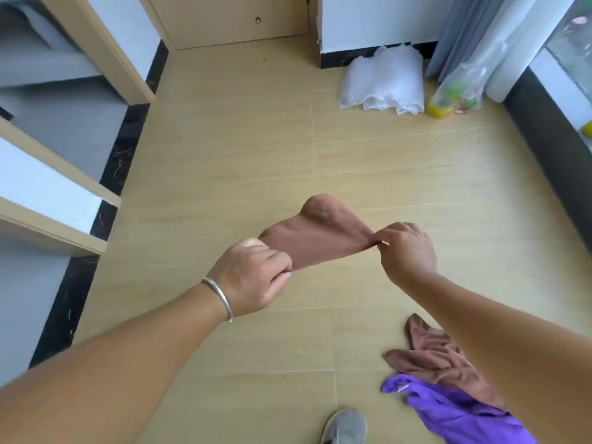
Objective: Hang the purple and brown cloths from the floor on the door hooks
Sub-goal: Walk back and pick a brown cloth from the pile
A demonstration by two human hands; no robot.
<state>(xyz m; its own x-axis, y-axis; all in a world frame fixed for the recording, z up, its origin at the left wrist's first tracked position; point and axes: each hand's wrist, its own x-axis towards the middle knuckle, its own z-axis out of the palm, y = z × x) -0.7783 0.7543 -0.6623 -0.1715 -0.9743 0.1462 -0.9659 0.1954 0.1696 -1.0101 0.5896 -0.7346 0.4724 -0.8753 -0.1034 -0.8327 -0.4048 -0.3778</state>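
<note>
1. Two hands hold one brown cloth stretched between them above the floor: left hand grips one end in curled fingers, right hand pinches the other corner.
2. Second brown cloth lies crumpled on the floor, touching the purple cloth, near a grey shoe.
3. Closed door far ahead.

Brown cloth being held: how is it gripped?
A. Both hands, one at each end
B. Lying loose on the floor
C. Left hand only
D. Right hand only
A: the left hand and right hand each grip an end of the brown cloth, stretched between them above the floor.
</note>
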